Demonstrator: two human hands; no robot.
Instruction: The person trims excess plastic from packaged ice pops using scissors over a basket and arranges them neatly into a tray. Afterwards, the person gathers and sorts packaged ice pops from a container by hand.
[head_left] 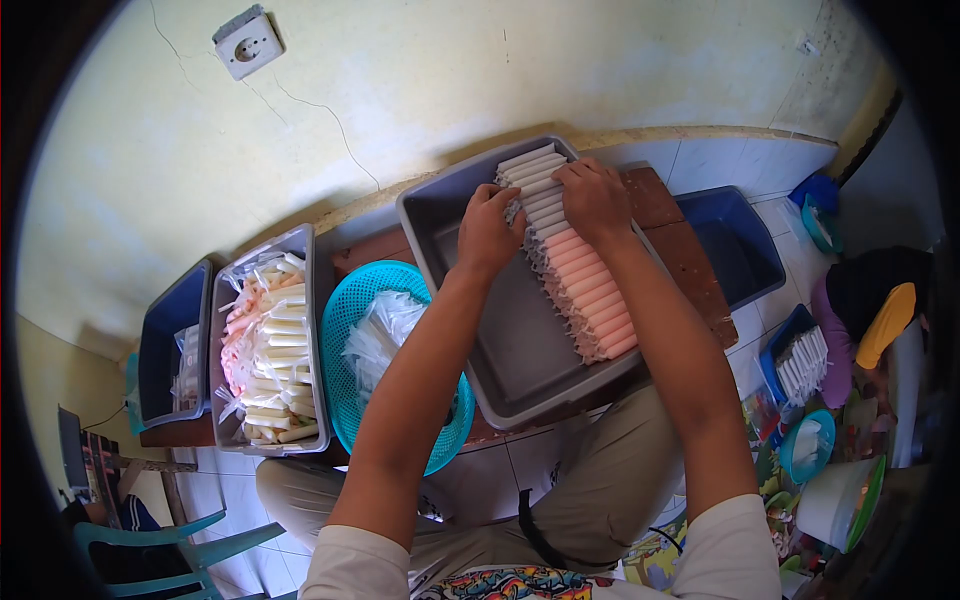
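Observation:
A row of slim, plastic-wrapped sticks lies side by side in a grey tub [500, 400]: white sticks [545, 205] at the far end, pink sticks [592, 290] nearer me. Their twisted wrapper ends face left. My left hand [488, 228] is over the tub, its curled fingers at the twisted ends of the white sticks. From the right, my right hand [597, 203] closes its fingers on the opposite ends of the white sticks. The fingertips partly hide what each hand grips.
Left of the tub, a turquoise basket [345, 310] holds clear plastic bags. Beyond it stand a grey bin [318, 350] of loose cream and pink sticks and a dark blue bin [150, 345]. Another blue bin [735, 240] sits right. Nearby is a person in purple [835, 340].

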